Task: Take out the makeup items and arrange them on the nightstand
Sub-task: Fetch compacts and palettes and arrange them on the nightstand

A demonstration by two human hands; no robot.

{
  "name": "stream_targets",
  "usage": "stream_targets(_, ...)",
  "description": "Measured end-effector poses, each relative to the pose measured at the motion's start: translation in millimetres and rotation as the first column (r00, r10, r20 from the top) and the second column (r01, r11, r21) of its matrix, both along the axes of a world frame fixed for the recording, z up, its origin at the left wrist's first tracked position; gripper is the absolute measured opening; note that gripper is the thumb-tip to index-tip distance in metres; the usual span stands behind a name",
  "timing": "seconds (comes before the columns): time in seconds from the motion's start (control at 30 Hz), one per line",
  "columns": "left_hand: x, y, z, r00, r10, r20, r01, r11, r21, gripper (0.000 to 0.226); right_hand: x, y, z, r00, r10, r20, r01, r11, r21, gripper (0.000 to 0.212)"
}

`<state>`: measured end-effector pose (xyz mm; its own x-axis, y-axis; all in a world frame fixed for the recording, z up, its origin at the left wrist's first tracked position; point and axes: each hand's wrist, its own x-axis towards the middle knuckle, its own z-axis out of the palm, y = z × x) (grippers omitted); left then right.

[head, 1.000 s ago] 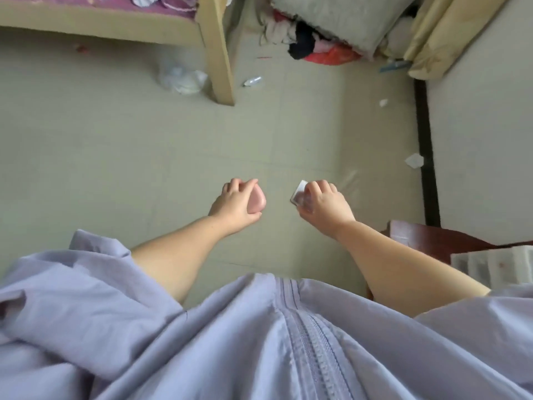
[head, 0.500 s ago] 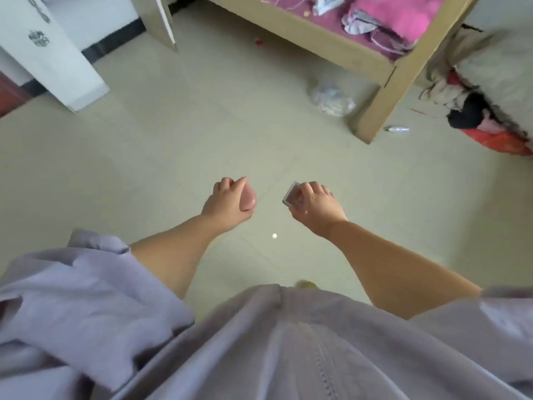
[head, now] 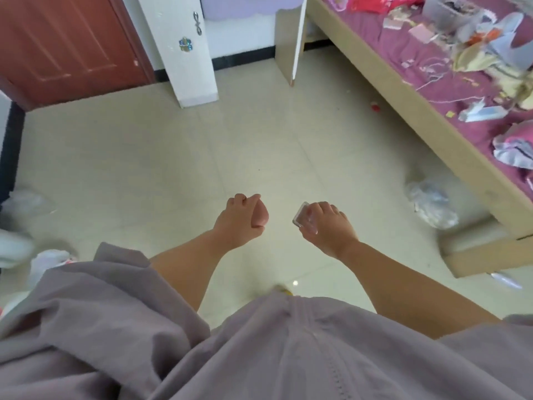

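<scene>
My left hand (head: 238, 226) is closed around a pink makeup sponge (head: 261, 215), whose rounded end sticks out past my thumb. A small clear plastic case (head: 302, 219) is gripped in my right hand (head: 328, 229), its flat face turned left. Both hands hover side by side over the tiled floor, a hand's width apart. No nightstand shows in the head view.
A bed (head: 403, 90) with a purple sheet and scattered small items runs along the right. A crumpled plastic bag (head: 432, 203) lies beside its leg. A white wardrobe door (head: 184, 50) and a red-brown door (head: 66, 41) stand at the back. White bags (head: 26, 203) lie at the left.
The view has swung left across the room: the pile of clothes and dark furniture at the right are gone, the bed top and doors have appeared. Both hands keep their hold.
</scene>
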<state>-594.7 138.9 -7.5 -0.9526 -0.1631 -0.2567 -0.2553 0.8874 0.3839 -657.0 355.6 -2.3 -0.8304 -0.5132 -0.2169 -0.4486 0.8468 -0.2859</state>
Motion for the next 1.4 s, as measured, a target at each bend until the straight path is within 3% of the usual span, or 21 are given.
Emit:
stream_targets(0.23,-101,-61,5,0.99,0.139,-0.038,-0.139,0.99,0.005,0.072,-147,-76,7,0.977,0.211,-0.023,-0.209,0.976,0.066,0.048)
stream_targets(0.4,-183,-139,2,0.978,0.202,-0.055,-0.203,0.979,-0.013,0.074,-247,-162,3,0.951,0.303,-0.068,-0.301,0.953,0.03,0.047)
stream_targets(0.77,-397,-344,38,0.957,0.278,-0.079,-0.28,0.96,-0.024,0.075,-462,-355,37,0.961,0.248,-0.127,-0.261,0.96,-0.101,0.041)
stream_targets(1.4,-803,-514,39,0.947,0.3,-0.111,-0.298,0.954,0.038,0.076,-896,-535,38,0.941,0.31,-0.138,-0.317,0.948,-0.034,0.041)
